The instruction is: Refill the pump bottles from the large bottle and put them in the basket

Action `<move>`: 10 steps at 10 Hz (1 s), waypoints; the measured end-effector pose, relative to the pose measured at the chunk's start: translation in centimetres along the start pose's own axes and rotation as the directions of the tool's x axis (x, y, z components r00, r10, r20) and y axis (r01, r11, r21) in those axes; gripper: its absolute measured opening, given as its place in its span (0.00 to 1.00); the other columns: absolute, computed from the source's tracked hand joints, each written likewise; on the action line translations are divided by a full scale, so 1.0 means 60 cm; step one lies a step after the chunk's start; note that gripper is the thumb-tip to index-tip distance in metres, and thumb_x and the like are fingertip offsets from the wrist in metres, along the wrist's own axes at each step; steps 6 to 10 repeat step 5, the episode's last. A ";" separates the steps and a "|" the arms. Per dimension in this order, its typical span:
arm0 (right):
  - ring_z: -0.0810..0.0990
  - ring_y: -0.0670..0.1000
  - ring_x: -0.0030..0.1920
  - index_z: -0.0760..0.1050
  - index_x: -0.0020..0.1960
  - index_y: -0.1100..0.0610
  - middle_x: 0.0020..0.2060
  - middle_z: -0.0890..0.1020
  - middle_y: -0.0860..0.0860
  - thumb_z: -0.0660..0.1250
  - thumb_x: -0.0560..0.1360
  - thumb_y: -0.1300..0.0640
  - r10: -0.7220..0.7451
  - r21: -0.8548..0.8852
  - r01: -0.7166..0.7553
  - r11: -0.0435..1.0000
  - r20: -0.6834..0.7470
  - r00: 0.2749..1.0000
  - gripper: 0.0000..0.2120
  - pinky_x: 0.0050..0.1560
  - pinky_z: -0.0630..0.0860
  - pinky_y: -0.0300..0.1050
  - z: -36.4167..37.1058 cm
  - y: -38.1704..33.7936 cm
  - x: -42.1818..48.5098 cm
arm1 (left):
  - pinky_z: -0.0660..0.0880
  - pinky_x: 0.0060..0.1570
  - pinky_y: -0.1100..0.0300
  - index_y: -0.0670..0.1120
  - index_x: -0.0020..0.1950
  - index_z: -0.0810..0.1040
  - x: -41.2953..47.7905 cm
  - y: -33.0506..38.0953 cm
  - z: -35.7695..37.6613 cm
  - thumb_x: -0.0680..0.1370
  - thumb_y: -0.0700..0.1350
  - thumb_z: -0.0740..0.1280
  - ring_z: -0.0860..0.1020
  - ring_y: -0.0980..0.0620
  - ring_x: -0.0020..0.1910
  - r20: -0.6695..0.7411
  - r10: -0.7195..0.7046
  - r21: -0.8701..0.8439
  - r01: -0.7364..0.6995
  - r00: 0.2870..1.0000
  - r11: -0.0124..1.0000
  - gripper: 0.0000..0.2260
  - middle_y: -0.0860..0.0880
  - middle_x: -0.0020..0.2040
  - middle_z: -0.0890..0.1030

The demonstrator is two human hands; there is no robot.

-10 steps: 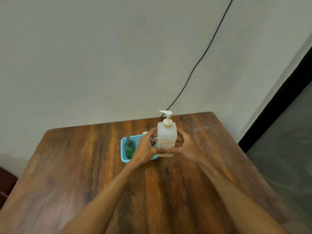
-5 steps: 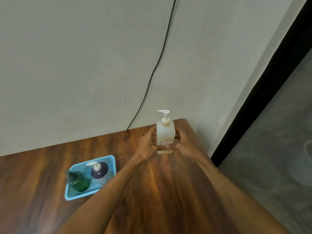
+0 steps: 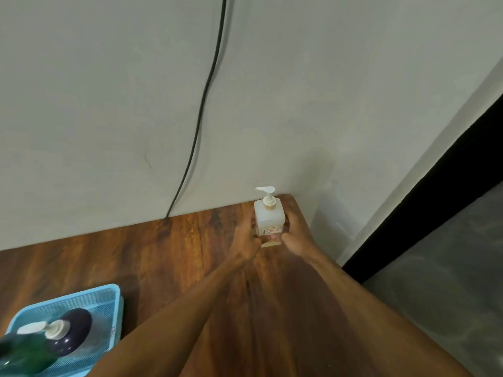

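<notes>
From my end, the pale wall (image 3: 109, 104) fills most of the view, with the brown wooden desk (image 3: 163, 254) butted against it below. Grey floor (image 3: 449, 268) shows past the desk's right edge. Both bare forearms reach forward across the desk toward its far right corner. At the lower left sits the light blue basket (image 3: 115, 292), holding a dark blue pump bottle (image 3: 77, 326) with a white pump and, just beside it at the frame edge, a green bottle (image 3: 24, 352), blurred. A black cable (image 3: 204, 104) runs down the wall and ends behind the desk.

At the far right corner, the left hand (image 3: 245, 243) and right hand (image 3: 295, 238) hold the white pump bottle (image 3: 268, 217) upright between them, one on each side. The fingers (image 3: 292, 221) are curled round its lower body, fingertips meeting over the label. I cannot tell whether its base touches the desk. It is well apart from the basket.
</notes>
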State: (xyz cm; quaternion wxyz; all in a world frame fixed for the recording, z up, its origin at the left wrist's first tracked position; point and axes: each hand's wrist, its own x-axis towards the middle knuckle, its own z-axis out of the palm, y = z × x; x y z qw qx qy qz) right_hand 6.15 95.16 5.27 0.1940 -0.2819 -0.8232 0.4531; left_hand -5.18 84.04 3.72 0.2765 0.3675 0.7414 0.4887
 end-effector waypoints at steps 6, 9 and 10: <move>0.77 0.49 0.60 0.66 0.67 0.37 0.60 0.73 0.45 0.80 0.57 0.51 -0.060 -0.001 0.060 0.998 -0.094 0.994 0.42 0.52 0.82 0.55 0.027 0.080 0.067 | 0.75 0.54 0.72 0.58 0.77 0.56 0.044 -0.001 0.014 0.72 0.32 0.75 0.74 0.49 0.70 0.027 0.095 -0.052 -0.094 0.995 0.994 0.43 0.53 0.70 0.73; 0.77 0.49 0.60 0.66 0.67 0.37 0.60 0.73 0.45 0.80 0.57 0.51 -0.060 -0.001 0.060 0.998 -0.094 0.994 0.42 0.52 0.82 0.55 0.027 0.080 0.067 | 0.75 0.54 0.72 0.58 0.77 0.56 0.044 -0.001 0.014 0.72 0.32 0.75 0.74 0.49 0.70 0.027 0.095 -0.052 -0.094 0.995 0.994 0.43 0.53 0.70 0.73; 0.77 0.49 0.60 0.66 0.67 0.37 0.60 0.73 0.45 0.80 0.57 0.51 -0.060 -0.001 0.060 0.998 -0.094 0.994 0.42 0.52 0.82 0.55 0.027 0.080 0.067 | 0.75 0.54 0.72 0.58 0.77 0.56 0.044 -0.001 0.014 0.72 0.32 0.75 0.74 0.49 0.70 0.027 0.095 -0.052 -0.094 0.995 0.994 0.43 0.53 0.70 0.73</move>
